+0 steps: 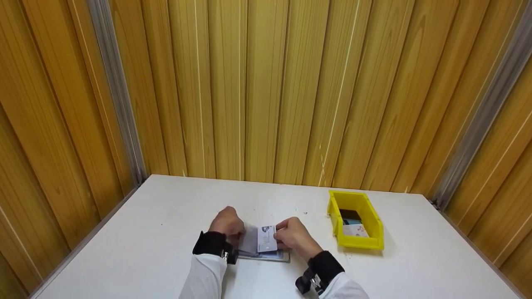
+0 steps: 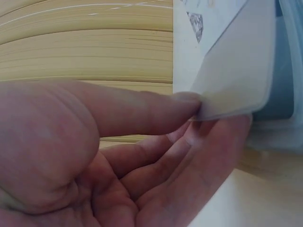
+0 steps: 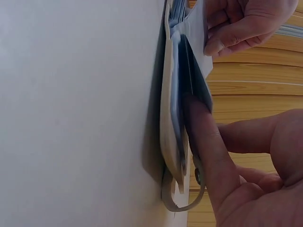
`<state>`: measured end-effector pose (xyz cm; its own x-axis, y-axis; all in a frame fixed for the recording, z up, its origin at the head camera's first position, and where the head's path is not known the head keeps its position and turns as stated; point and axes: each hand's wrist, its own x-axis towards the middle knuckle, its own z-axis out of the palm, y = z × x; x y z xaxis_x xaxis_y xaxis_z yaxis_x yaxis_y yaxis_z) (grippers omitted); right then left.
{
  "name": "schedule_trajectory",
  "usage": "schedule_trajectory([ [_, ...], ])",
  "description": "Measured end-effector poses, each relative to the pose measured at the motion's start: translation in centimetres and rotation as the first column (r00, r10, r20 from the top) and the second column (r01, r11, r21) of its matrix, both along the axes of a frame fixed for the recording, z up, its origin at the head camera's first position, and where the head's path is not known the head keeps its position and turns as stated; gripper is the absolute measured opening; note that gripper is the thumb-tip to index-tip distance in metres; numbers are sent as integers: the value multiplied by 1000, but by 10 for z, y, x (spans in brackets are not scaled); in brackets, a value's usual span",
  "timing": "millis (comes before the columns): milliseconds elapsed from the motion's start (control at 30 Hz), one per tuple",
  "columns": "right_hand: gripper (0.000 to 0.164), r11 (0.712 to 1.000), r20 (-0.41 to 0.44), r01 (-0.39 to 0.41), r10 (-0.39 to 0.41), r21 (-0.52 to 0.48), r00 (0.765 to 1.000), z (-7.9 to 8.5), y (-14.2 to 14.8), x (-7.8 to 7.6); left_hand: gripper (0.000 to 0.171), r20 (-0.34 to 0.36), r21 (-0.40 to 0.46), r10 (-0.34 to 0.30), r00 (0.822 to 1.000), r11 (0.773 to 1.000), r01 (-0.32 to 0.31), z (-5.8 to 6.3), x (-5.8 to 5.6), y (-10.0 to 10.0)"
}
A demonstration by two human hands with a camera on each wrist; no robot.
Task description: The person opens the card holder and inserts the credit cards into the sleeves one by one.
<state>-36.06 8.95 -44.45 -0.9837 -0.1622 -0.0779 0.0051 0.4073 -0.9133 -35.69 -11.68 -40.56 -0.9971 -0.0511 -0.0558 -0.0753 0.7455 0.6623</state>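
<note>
A card holder (image 1: 274,256) with clear plastic pages lies opened on the table in front of me. My left hand (image 1: 226,222) pinches the edge of one translucent page (image 2: 236,71) between thumb and fingers, lifting it off the pages below. In my right hand (image 1: 296,236) is a white printed card (image 1: 267,240), gripped at its right edge, with a finger behind it. The card overlaps the lifted page in the head view. Seen from the right wrist, the holder's pages fan apart, and a strap with a snap button (image 3: 198,176) loops out from its cover.
A yellow bin (image 1: 360,241) stands to the right of my right hand, with several cards (image 1: 354,230) inside. The white table (image 1: 174,207) ends against wood-patterned panels (image 1: 266,104) at the back and sides. Black camera straps circle both wrists.
</note>
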Motion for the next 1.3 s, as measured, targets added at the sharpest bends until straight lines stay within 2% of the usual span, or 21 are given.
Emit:
schedule_trajectory([
  [200,37,997,36,-40,42,-68,998,-2,0,3,12,8,18,2,1000,1000,-2,-1,1,0],
  [367,34,998,68,4,1,-63,998,-2,0,2,14,8,12,12,1000,1000,-12,-2,0,0],
  [567,32,999,98,37,-37,-4,995,1,1,2,10,8,6,15,1000,1000,-15,-4,-1,-2],
  [700,34,999,108,26,-21,-43,994,0,-1,1,10,9,7,14,1000,1000,-14,-4,-2,-2],
  [867,35,995,103,-2,12,-100,995,-3,-2,2,9,23,25,13,1000,1000,-14,-4,-3,-3],
  [967,35,993,105,-4,17,-118,994,-3,-2,2,7,-2,10,2,1000,1000,-2,-4,-2,-3],
  [1133,37,991,98,-3,16,-133,995,-4,-5,3,8,-43,-11,-11,999,1000,11,-3,-2,-4],
  [1300,39,995,79,-13,22,-103,997,-5,-8,5,6,-34,3,-4,999,1000,4,-4,-1,-3],
])
